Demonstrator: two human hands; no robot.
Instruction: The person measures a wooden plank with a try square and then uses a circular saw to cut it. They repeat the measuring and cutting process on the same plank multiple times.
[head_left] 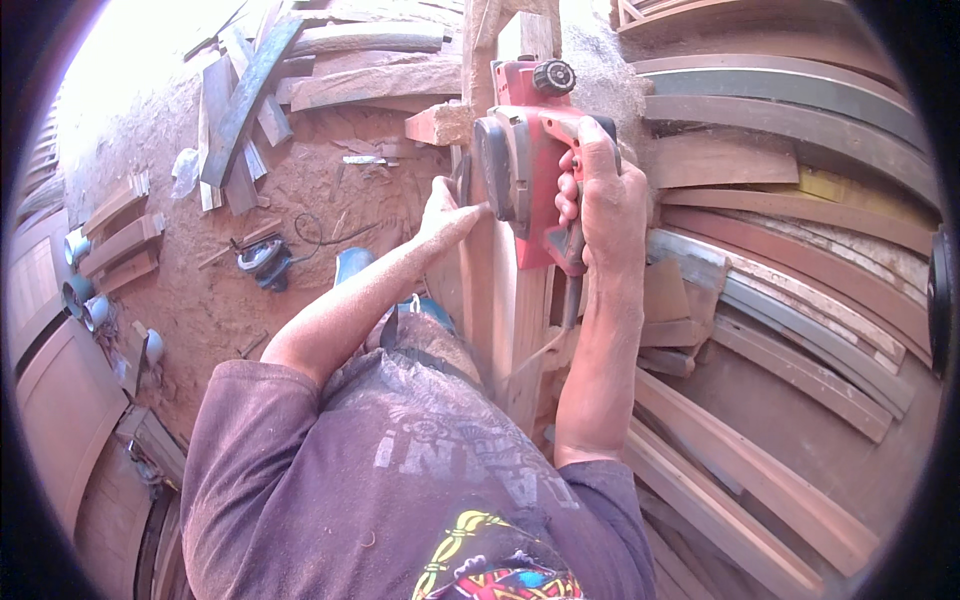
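Where the dark shirt [400, 470] is filling the lower view: both forearms are reaching forward from its sleeves, and pale dust is coating parts of it.
Timber [520, 330]: this long, pale piece is running away from the body and passing beneath the red planer [540, 190].
Right hand [612, 205]: its fingers [567, 188] are curling closely around the planer's handle [577, 240], while a dark cord [571, 300] is hanging from the handle's near end.
Left hand [447, 213]: it is reaching to the timber's left side, just beside the planer; its fingers are partly hiding, so I cannot tell whether they are pinching anything.
Planer: it is sitting over the timber, its black knob [553, 77] facing upward at the far end.
Wood block [438, 124]: it is jutting out left of the timber.
Power tool [265, 262]: this bluish one is lying on the dusty floor [370, 208], well apart from the hands.
Right-side boards [780, 115]: they are lying in a broad stack.
Far boards [385, 82]: they are piling up beyond the floor.
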